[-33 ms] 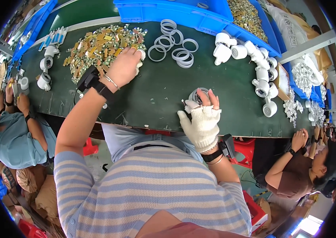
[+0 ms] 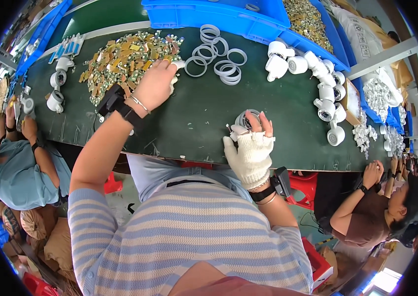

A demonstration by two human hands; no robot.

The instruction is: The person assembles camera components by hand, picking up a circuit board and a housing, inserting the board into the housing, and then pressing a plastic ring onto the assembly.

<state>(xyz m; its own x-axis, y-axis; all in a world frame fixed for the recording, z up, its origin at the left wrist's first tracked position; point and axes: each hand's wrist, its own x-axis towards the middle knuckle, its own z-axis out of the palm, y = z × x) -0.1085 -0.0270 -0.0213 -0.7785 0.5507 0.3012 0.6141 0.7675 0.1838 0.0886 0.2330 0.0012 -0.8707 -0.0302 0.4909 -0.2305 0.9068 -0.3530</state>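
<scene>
My left hand (image 2: pixel 155 83) is at the right edge of a heap of small circuit boards (image 2: pixel 120 61), brown, yellow and green. Its index finger and thumb wear white covers and are apart; the other fingers curl down, mostly out of sight. Nothing shows in its grasp. My right hand (image 2: pixel 251 150), in a white knitted glove with bare fingertips, grips a round lens housing (image 2: pixel 241 118) low on the table, fingers over its top and right side. Close to my left hand lie several loose pale grey rings (image 2: pixel 195 66).
White camera housings (image 2: pixel 326 92) stand in a curved row at the right, others (image 2: pixel 55 101) at the left. Blue crates (image 2: pixel 219 15) line the far side of the green table (image 2: pixel 194 116). Co-workers sit on both sides.
My left index finger has stretched out to the right, away from the heap. The right hand keeps its hold on the lens housing with hardly any movement.
</scene>
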